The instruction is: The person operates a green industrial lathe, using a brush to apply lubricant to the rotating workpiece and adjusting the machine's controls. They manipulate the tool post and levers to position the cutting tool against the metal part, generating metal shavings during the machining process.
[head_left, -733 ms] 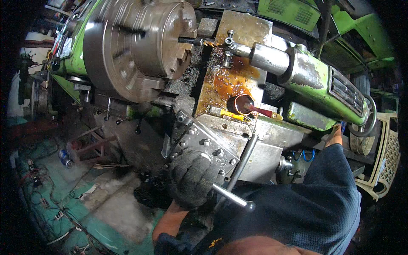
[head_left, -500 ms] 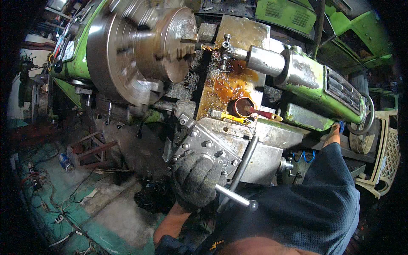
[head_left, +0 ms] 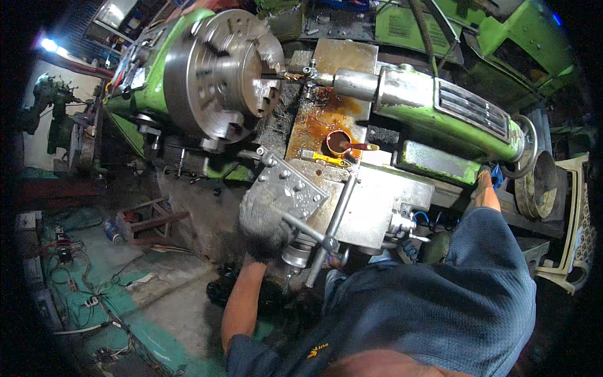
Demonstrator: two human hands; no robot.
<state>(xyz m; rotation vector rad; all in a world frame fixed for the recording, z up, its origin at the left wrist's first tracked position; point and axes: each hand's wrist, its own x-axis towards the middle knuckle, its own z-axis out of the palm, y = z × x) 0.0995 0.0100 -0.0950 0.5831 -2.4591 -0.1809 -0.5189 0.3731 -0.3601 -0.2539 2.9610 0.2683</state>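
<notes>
My left hand [head_left: 267, 217], in a dark grey work glove, is bent over the near-left corner of the bolted square tool post [head_left: 294, 179] of a lathe. Its fingers look curled on the post, though blur softens them. A steel clamp lever [head_left: 308, 229] with a ball end sticks out beside it. My right arm stretches to the far end of the green tailstock [head_left: 411, 94], where my right hand [head_left: 484, 180] is partly seen by the handwheel [head_left: 527, 147]; its fingers are hidden. A drill bit [head_left: 290, 76] points from the tailstock into the blurred, spinning chuck [head_left: 217, 75].
On the oily cross slide lie a small red-handled pot [head_left: 339, 143] and a yellow-handled brush [head_left: 326, 158]. A long metal bar [head_left: 333, 229] slants near the tool post. Cables [head_left: 94, 301] and a can [head_left: 113, 232] lie on the floor at left; a cream plastic chair [head_left: 568, 232] stands right.
My view has shifted, so the lathe appears smaller and more of my right side shows. My left hand stays on the tool post and my right arm by the tailstock. The chuck is blurred in both.
</notes>
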